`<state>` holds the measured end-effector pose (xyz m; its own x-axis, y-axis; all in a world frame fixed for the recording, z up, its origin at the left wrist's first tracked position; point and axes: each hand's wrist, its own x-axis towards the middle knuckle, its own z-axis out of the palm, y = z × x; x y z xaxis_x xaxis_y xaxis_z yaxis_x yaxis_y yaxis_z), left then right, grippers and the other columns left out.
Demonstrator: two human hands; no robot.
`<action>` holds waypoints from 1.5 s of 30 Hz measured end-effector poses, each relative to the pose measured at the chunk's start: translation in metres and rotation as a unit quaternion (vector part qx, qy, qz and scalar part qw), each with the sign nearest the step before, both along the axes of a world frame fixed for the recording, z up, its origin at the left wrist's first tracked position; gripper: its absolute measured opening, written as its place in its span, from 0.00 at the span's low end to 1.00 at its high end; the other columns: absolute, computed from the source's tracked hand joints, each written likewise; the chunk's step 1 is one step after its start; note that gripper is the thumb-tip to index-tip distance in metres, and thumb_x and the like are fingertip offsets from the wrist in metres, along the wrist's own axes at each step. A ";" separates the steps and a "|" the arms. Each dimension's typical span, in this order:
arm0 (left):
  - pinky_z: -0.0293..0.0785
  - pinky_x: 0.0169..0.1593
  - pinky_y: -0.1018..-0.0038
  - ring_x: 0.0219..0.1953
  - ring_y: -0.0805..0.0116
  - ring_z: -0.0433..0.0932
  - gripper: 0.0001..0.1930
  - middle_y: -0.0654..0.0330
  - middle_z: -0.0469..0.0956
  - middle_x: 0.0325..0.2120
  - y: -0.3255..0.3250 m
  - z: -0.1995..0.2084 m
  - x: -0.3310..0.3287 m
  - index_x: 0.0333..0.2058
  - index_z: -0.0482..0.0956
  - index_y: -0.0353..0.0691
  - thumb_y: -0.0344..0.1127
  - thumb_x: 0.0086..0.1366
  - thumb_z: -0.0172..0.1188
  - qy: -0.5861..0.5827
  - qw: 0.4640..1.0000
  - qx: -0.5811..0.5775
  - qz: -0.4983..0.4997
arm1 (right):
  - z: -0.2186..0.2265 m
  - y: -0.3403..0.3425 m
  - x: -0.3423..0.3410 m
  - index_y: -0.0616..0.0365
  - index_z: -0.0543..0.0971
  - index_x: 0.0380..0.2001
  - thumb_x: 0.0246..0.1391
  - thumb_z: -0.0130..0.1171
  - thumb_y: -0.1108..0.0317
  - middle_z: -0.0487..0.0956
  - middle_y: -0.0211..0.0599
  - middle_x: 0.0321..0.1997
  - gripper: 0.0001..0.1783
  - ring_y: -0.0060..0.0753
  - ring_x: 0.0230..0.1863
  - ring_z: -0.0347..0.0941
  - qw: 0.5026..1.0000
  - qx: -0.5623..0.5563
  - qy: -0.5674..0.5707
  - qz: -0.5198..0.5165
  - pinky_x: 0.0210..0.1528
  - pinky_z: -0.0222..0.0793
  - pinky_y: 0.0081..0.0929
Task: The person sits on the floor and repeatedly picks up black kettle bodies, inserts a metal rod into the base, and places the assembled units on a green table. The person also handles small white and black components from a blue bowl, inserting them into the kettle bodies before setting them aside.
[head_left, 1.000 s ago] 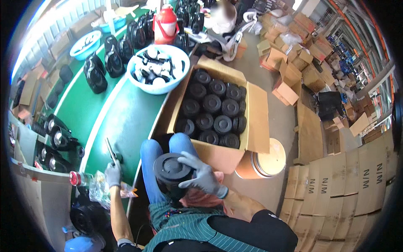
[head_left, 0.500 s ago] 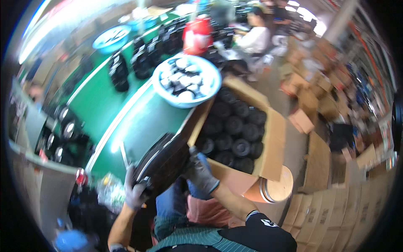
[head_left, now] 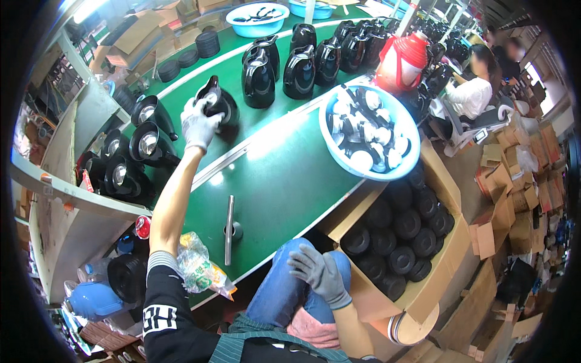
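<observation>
My left hand (head_left: 203, 125), in a pale work glove, reaches out over the green conveyor and grips the top of a glossy black vacuum jug (head_left: 227, 118) that stands upright. Its fingers partly cover the jug's opening. My right hand (head_left: 324, 279), in a grey glove, is above my lap with its fingers apart and nothing in them. Several black jugs (head_left: 258, 81) stand farther along the conveyor. Near my left arm, more black jugs (head_left: 148, 144) lie tilted with shiny silver insides showing.
A blue basin (head_left: 396, 172) of white-and-black parts sits by the belt's edge. An open carton (head_left: 445, 275) of black round parts is at my right. Nearer me are a metal rod (head_left: 230, 227) and a plastic bag (head_left: 203, 266). A red-and-white flask (head_left: 402, 60) stands farther off.
Half a second ago both hands held a black jug over my lap. Now the left hand has it upright on the conveyor and the right has let go. The view has swung left.
</observation>
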<state>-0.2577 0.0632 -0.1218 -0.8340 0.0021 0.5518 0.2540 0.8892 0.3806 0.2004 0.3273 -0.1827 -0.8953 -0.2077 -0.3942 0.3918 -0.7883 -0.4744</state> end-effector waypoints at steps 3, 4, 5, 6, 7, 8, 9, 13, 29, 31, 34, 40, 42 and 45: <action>0.77 0.61 0.55 0.56 0.46 0.80 0.29 0.50 0.82 0.52 0.026 0.003 -0.056 0.55 0.87 0.57 0.53 0.53 0.77 -0.044 0.998 0.043 -0.025 | -0.004 -0.001 -0.002 0.64 0.58 0.80 0.79 0.29 0.38 0.70 0.60 0.76 0.44 0.57 0.73 0.72 1.000 -0.005 -0.001 0.003 0.76 0.66 0.51; 0.78 0.62 0.55 0.57 0.47 0.81 0.33 0.50 0.82 0.53 0.025 0.000 -0.069 0.60 0.84 0.58 0.54 0.54 0.77 -0.076 0.997 0.025 -0.017 | -0.004 -0.001 -0.001 0.64 0.58 0.79 0.79 0.29 0.38 0.71 0.61 0.75 0.44 0.57 0.72 0.72 1.000 0.007 -0.003 0.007 0.75 0.66 0.51; 0.77 0.64 0.54 0.58 0.45 0.81 0.41 0.48 0.81 0.54 0.008 -0.018 -0.085 0.68 0.76 0.56 0.55 0.56 0.76 -0.055 0.998 0.007 -0.021 | -0.003 -0.001 -0.001 0.64 0.59 0.79 0.79 0.30 0.38 0.71 0.61 0.75 0.44 0.57 0.71 0.73 1.000 0.014 -0.001 0.026 0.75 0.67 0.51; 0.76 0.66 0.53 0.62 0.41 0.78 0.48 0.44 0.77 0.60 0.003 -0.023 -0.095 0.75 0.68 0.53 0.55 0.57 0.75 -0.068 0.995 0.015 -0.078 | -0.006 -0.002 -0.003 0.64 0.59 0.79 0.79 0.30 0.37 0.72 0.61 0.74 0.44 0.58 0.71 0.74 0.999 0.019 0.004 0.041 0.74 0.68 0.52; 0.73 0.69 0.52 0.66 0.38 0.74 0.50 0.40 0.72 0.66 0.019 -0.015 -0.092 0.76 0.65 0.51 0.56 0.58 0.74 -0.088 0.988 0.012 -0.129 | -0.018 -0.001 0.001 0.63 0.60 0.79 0.78 0.31 0.36 0.73 0.61 0.74 0.44 0.58 0.69 0.75 1.000 -0.006 -0.016 0.013 0.73 0.69 0.52; 0.71 0.71 0.52 0.69 0.38 0.71 0.50 0.39 0.69 0.70 0.012 -0.016 -0.086 0.77 0.63 0.52 0.57 0.58 0.74 -0.075 0.984 0.049 -0.157 | -0.023 -0.002 0.003 0.62 0.60 0.79 0.78 0.31 0.35 0.73 0.60 0.73 0.45 0.58 0.69 0.75 1.000 -0.018 -0.001 0.017 0.73 0.70 0.52; 0.68 0.72 0.53 0.69 0.39 0.72 0.48 0.42 0.70 0.69 0.004 -0.020 -0.072 0.76 0.65 0.49 0.57 0.61 0.71 -0.025 0.987 0.047 -0.153 | -0.025 -0.002 0.003 0.61 0.60 0.79 0.78 0.31 0.35 0.73 0.60 0.73 0.45 0.58 0.69 0.75 0.999 -0.027 0.011 0.016 0.73 0.70 0.52; 0.67 0.68 0.55 0.68 0.48 0.71 0.39 0.48 0.76 0.64 -0.048 0.002 0.019 0.68 0.75 0.46 0.55 0.61 0.71 0.082 0.981 -0.174 -0.020 | -0.026 -0.004 0.005 0.58 0.60 0.79 0.77 0.32 0.32 0.73 0.57 0.73 0.46 0.56 0.69 0.76 1.000 -0.014 0.006 0.017 0.72 0.71 0.52; 0.75 0.59 0.56 0.55 0.46 0.79 0.17 0.50 0.79 0.49 -0.194 -0.034 0.052 0.53 0.81 0.38 0.27 0.65 0.66 -0.045 0.973 -0.214 0.068 | 0.003 0.161 -0.148 0.54 0.57 0.80 0.59 0.66 0.26 0.63 0.54 0.75 0.60 0.55 0.64 0.76 0.923 0.101 -0.152 -0.339 0.65 0.74 0.67; 0.74 0.62 0.57 0.56 0.47 0.79 0.18 0.50 0.79 0.50 -0.203 -0.038 0.052 0.52 0.80 0.38 0.24 0.63 0.65 -0.016 0.986 -0.169 0.009 | -0.001 0.196 -0.177 0.50 0.61 0.77 0.56 0.69 0.26 0.59 0.58 0.75 0.58 0.62 0.61 0.75 0.923 0.131 -0.172 -0.319 0.62 0.74 0.73; 0.73 0.64 0.57 0.59 0.48 0.76 0.19 0.51 0.79 0.51 -0.180 -0.023 0.064 0.52 0.80 0.39 0.23 0.61 0.65 -0.006 0.987 -0.153 -0.039 | -0.030 0.219 -0.192 0.53 0.71 0.59 0.56 0.69 0.26 0.68 0.46 0.55 0.46 0.59 0.57 0.76 0.916 0.156 -0.208 -0.307 0.57 0.77 0.73; 0.74 0.63 0.58 0.59 0.48 0.78 0.18 0.52 0.80 0.50 -0.117 0.065 0.140 0.47 0.82 0.40 0.20 0.57 0.65 0.017 0.968 -0.172 -0.180 | -0.020 0.150 -0.157 0.52 0.56 0.79 0.53 0.67 0.22 0.60 0.57 0.75 0.64 0.58 0.65 0.74 0.932 0.200 -0.165 -0.255 0.60 0.76 0.68; 0.76 0.62 0.58 0.57 0.49 0.79 0.17 0.53 0.81 0.47 -0.069 0.098 0.176 0.44 0.84 0.41 0.19 0.56 0.66 0.019 0.962 -0.137 -0.234 | 0.009 0.129 -0.127 0.53 0.54 0.80 0.55 0.66 0.23 0.59 0.59 0.77 0.64 0.57 0.68 0.72 0.947 0.247 -0.100 -0.182 0.62 0.76 0.66; 0.77 0.59 0.58 0.56 0.51 0.80 0.16 0.54 0.81 0.45 -0.012 0.122 0.214 0.42 0.83 0.42 0.19 0.55 0.67 0.055 0.934 -0.103 -0.339 | 0.023 0.091 -0.093 0.59 0.47 0.82 0.67 0.67 0.40 0.59 0.57 0.82 0.58 0.52 0.79 0.63 0.853 0.493 0.122 -0.117 0.74 0.69 0.51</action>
